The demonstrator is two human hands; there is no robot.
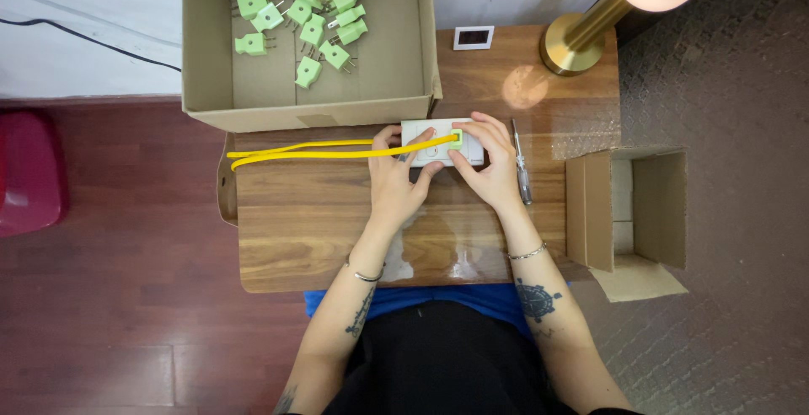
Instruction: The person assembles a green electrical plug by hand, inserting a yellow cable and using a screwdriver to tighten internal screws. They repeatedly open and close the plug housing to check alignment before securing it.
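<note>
A white socket block [421, 128] lies on the wooden table [295, 230] near its far edge. A light green plug [456, 137] sits on the block, and a yellow cable [303, 152] runs from it to the left in a flat loop. My left hand [398, 181] holds the block's left and near side, fingers over the cable. My right hand [490, 160] grips the block's right side, with a fingertip at the green plug.
An open cardboard box [206, 86] at the table's back holds several light green plugs [310, 29]. A screwdriver [522, 166] lies right of my right hand. A brass lamp base [573, 44], a small white frame [474, 37] and a smaller open box [632, 208] stand to the right.
</note>
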